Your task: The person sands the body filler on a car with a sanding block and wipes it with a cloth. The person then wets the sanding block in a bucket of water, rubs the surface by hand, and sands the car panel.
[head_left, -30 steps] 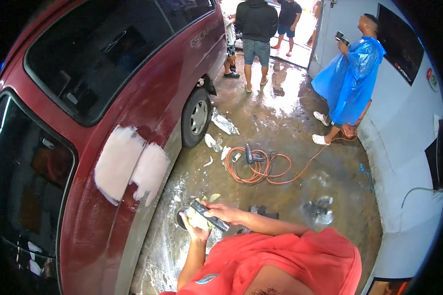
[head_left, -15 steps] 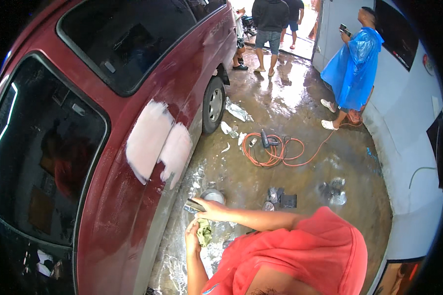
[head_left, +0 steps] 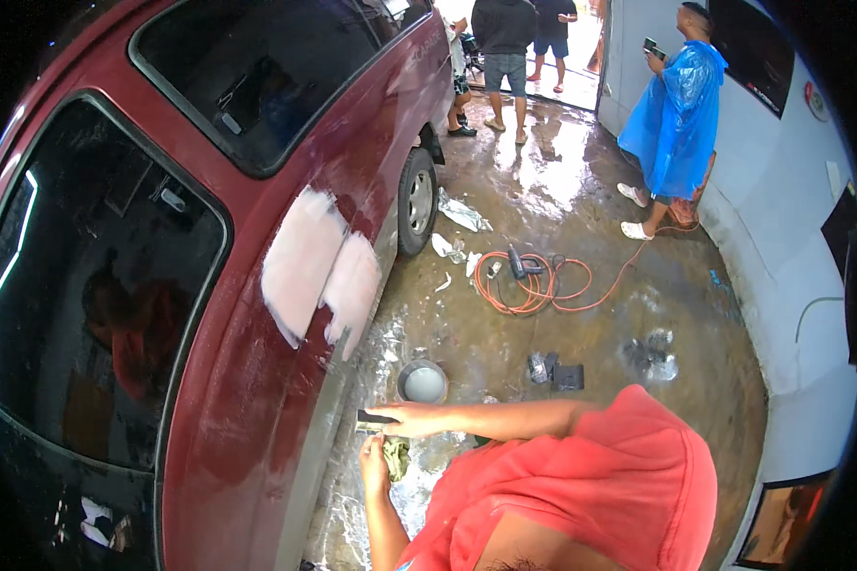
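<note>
Two hands work beside the red car (head_left: 257, 314), low at its side panel. Right hand (head_left: 411, 419) grips a dark flat tool (head_left: 375, 417). Left hand (head_left: 375, 463) clutches a crumpled rag (head_left: 397, 457) just below it. Grey bowl (head_left: 422, 383) sits near on the wet floor (head_left: 562, 238).

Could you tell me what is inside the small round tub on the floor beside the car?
The tub holds something pale grey and smooth, probably water or paste; its bottom is covered.
</note>
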`<state>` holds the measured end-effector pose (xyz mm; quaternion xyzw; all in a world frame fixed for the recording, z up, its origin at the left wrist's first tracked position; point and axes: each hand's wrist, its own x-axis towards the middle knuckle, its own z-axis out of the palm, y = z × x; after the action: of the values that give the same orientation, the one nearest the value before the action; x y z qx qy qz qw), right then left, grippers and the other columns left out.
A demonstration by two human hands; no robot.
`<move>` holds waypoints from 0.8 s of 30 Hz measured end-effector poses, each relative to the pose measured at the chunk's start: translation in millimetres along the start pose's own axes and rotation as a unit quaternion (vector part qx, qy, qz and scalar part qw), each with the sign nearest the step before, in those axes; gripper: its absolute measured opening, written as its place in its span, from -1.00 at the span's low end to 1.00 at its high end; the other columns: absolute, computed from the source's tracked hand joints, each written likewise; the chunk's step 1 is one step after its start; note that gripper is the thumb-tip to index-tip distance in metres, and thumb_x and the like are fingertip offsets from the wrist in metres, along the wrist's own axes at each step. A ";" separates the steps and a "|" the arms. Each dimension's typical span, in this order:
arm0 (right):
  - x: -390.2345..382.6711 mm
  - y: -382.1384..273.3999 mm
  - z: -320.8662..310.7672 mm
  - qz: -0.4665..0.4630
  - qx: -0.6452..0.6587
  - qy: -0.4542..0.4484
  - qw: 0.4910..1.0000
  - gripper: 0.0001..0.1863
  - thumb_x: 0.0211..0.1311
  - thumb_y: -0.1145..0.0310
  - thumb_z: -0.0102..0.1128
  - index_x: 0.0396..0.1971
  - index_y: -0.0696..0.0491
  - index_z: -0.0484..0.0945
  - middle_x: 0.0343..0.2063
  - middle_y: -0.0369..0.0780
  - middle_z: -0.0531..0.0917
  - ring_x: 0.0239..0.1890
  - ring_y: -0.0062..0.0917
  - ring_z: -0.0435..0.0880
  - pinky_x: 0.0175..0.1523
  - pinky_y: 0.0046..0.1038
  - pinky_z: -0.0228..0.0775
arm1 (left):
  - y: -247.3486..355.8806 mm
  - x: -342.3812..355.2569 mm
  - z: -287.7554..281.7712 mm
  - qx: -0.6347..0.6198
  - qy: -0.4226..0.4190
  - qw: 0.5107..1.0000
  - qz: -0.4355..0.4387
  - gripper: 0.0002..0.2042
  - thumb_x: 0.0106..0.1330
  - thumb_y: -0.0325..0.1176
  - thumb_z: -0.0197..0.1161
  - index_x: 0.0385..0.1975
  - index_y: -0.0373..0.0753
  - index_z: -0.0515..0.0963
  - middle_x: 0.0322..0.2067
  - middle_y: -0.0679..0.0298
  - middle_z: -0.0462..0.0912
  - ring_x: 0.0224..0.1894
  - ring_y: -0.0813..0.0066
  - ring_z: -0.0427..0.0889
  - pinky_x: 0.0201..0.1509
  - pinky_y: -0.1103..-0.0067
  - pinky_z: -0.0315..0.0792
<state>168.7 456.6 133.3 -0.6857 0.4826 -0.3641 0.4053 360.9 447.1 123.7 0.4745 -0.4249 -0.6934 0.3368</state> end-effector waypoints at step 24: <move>79.4 -3.9 -91.7 0.030 0.016 0.031 0.999 -0.30 0.54 0.25 -0.13 0.54 -0.19 -0.21 0.23 0.11 0.42 0.20 -0.07 0.52 0.26 -0.25 0.37 | 108.0 122.0 15.7 0.314 -0.123 0.940 0.041 -0.72 0.42 -0.25 0.16 -0.34 -0.41 0.57 -0.33 0.22 0.57 -0.27 0.47 0.52 -0.16 0.50 0.40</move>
<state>109.9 362.6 182.6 -0.6531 0.5090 -0.3804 0.4119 313.7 300.7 179.4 0.4488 -0.6786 -0.5633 0.1439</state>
